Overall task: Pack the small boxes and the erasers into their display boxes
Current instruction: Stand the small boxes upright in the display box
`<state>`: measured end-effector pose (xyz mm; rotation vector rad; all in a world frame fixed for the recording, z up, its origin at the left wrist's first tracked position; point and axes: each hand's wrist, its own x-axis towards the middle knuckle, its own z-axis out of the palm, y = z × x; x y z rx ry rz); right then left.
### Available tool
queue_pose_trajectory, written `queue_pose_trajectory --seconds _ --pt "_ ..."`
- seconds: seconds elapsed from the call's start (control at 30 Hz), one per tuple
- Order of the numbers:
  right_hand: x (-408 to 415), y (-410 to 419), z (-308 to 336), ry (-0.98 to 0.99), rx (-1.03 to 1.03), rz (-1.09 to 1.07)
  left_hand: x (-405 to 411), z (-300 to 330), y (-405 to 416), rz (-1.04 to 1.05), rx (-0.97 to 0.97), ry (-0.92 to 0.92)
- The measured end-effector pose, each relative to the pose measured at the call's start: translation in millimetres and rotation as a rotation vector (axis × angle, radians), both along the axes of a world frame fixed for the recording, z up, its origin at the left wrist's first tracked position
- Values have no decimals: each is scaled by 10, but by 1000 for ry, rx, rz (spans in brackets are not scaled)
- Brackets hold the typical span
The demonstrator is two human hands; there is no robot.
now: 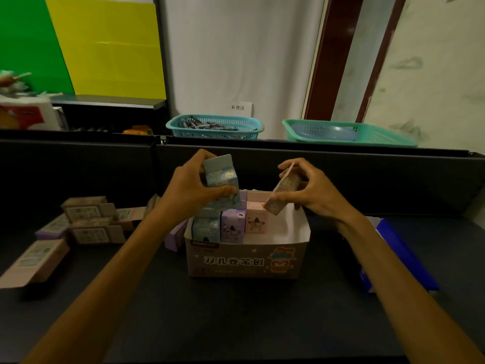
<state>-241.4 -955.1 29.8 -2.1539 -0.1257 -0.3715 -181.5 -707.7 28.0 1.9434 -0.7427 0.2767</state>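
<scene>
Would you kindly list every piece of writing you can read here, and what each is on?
"补货区": white paper sign on the wall behind the baskets.
"双孔卷笔刨": front of the display box.
Print on the small boxes, including the blue box and pink box being held: too blurred to read.

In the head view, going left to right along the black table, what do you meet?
Pile of small boxes → blue box in the left hand → display box → pink box in the right hand → blue packet.
</scene>
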Motion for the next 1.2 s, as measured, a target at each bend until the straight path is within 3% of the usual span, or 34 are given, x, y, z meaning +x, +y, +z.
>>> queue_pose_trajectory --seconds 0.2,0.33,0.5,0.67,1.2 --pt "74 -77 15 19 59 62 184 1 -60 -30 -16 -19" --pt "91 -99 20 21 -62 30 287 21 -111 -54 -18 -38" --pt "141 -48 41 -6 -361 -114 373 41 -167 -95 -3 -60" --pt "226 -52 8 -60 -436 -114 418 68 -204 -140 -12 -55" --pt "431 -71 48 141 -606 -58 422 37 -249 -213 53 -42"
